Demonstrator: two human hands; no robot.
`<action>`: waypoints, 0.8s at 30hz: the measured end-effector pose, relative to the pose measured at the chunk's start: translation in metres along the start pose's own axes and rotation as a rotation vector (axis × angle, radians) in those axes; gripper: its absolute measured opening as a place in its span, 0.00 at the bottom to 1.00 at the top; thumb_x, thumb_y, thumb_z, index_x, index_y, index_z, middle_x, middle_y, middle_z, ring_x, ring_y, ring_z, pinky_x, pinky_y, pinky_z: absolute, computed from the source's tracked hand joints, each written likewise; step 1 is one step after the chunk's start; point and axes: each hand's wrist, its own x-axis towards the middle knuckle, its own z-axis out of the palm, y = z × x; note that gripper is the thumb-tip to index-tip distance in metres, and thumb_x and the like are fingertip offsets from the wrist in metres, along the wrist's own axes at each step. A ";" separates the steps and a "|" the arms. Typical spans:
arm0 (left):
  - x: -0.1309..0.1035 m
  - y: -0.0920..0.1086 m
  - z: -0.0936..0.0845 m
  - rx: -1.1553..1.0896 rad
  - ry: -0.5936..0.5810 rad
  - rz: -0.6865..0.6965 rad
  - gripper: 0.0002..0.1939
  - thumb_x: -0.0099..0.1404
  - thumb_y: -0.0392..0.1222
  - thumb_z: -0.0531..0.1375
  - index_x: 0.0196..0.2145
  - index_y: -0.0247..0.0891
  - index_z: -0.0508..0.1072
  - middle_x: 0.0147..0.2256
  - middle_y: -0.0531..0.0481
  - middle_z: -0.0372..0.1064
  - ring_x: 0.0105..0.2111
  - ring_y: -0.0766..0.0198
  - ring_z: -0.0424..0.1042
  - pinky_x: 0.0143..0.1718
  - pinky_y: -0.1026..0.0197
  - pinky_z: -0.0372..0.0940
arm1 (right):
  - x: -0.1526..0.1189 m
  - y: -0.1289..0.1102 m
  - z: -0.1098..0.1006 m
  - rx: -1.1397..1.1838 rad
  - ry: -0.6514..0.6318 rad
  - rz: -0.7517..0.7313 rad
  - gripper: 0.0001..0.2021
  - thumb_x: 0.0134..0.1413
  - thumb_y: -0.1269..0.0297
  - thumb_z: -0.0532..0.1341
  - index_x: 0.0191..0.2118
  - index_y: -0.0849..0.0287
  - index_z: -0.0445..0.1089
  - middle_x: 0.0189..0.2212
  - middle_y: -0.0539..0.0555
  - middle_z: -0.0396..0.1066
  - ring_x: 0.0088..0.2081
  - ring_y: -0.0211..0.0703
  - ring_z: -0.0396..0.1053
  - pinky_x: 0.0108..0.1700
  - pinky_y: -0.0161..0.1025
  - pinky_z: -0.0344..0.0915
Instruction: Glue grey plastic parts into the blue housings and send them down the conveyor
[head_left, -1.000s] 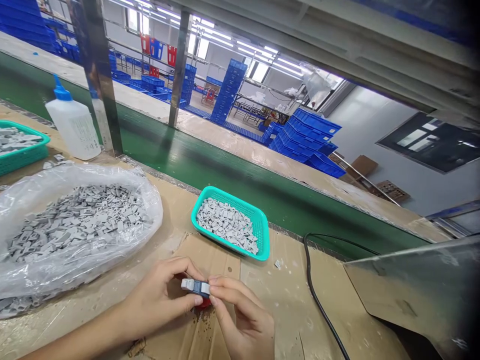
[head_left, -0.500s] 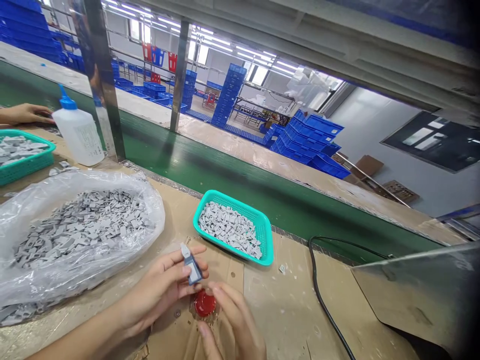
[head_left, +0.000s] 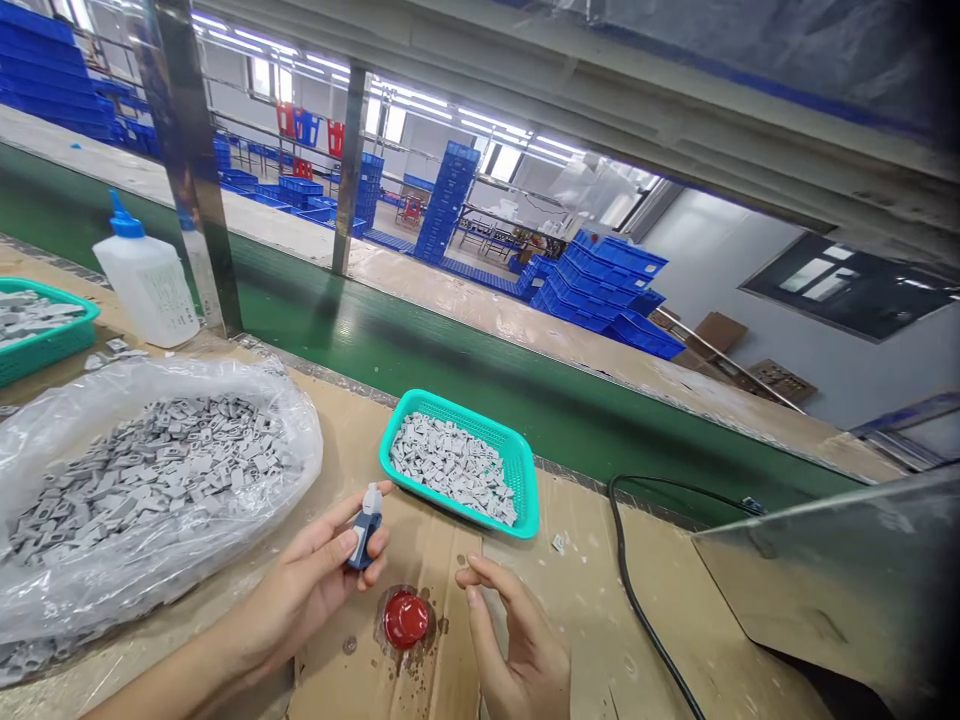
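Between the thumb and fingers of my left hand (head_left: 319, 570) is a small dark-blue and grey plastic part (head_left: 365, 530), tilted, its light grey tip pointing up. My right hand (head_left: 517, 630) is apart from it on the right, thumb and forefinger pinched together; whether something tiny sits in the pinch cannot be seen. A small round red dish (head_left: 406, 619), glossy inside, rests on wet-spotted cardboard between my hands. Just beyond them stands a turquoise basket (head_left: 529, 490) of small light grey plastic pieces (head_left: 450, 465).
At left lies a clear plastic bag (head_left: 304, 430) full of grey pieces. Behind it are a white bottle (head_left: 150, 290) with a blue nozzle and a green basket (head_left: 56, 345). A black cable (head_left: 626, 570) and metal panel (head_left: 825, 600) are at right. A green belt (head_left: 465, 365) runs behind.
My right hand has moved right, away from the red dish and the held part. My left hand has turned the part more upright. Another person's hand at far left has gone out of view.
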 end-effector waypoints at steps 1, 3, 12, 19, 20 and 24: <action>0.001 0.000 -0.001 0.005 0.012 -0.011 0.25 0.58 0.42 0.55 0.54 0.40 0.57 0.30 0.49 0.56 0.28 0.68 0.58 0.29 0.65 0.51 | 0.001 0.001 0.000 -0.013 -0.004 0.001 0.12 0.50 0.74 0.54 0.41 0.55 0.64 0.30 0.51 0.71 0.34 0.39 0.70 0.36 0.34 0.67; 0.001 0.002 -0.001 0.012 0.051 -0.036 0.25 0.59 0.43 0.55 0.54 0.40 0.57 0.30 0.49 0.56 0.27 0.69 0.57 0.29 0.65 0.51 | 0.001 0.003 -0.001 -0.031 -0.005 0.008 0.12 0.50 0.75 0.54 0.41 0.55 0.64 0.30 0.51 0.71 0.34 0.38 0.70 0.36 0.32 0.67; 0.000 0.005 -0.002 -0.054 0.043 -0.051 0.21 0.58 0.44 0.56 0.49 0.37 0.64 0.25 0.52 0.53 0.22 0.72 0.50 0.25 0.67 0.48 | 0.021 0.012 -0.023 -0.165 0.002 0.023 0.07 0.52 0.71 0.53 0.33 0.57 0.68 0.29 0.53 0.71 0.32 0.40 0.69 0.34 0.34 0.65; 0.003 0.004 0.000 -0.021 0.088 -0.025 0.23 0.57 0.43 0.56 0.51 0.38 0.62 0.26 0.51 0.55 0.24 0.70 0.52 0.26 0.67 0.49 | 0.088 0.043 -0.009 -0.354 -0.278 0.073 0.09 0.48 0.73 0.54 0.34 0.60 0.70 0.34 0.56 0.71 0.39 0.46 0.67 0.41 0.42 0.63; 0.004 0.003 0.000 -0.014 0.089 -0.020 0.23 0.57 0.42 0.56 0.51 0.38 0.62 0.26 0.51 0.55 0.24 0.70 0.53 0.26 0.66 0.49 | 0.095 0.049 -0.005 -0.369 -0.307 0.090 0.09 0.46 0.75 0.55 0.33 0.61 0.70 0.34 0.57 0.71 0.39 0.47 0.67 0.42 0.43 0.63; 0.006 0.002 -0.001 0.002 0.094 0.008 0.23 0.57 0.42 0.56 0.51 0.40 0.61 0.26 0.52 0.55 0.24 0.70 0.53 0.27 0.66 0.49 | 0.107 0.065 0.006 -0.430 -0.390 0.169 0.03 0.47 0.73 0.59 0.31 0.63 0.69 0.32 0.55 0.71 0.36 0.43 0.68 0.40 0.43 0.63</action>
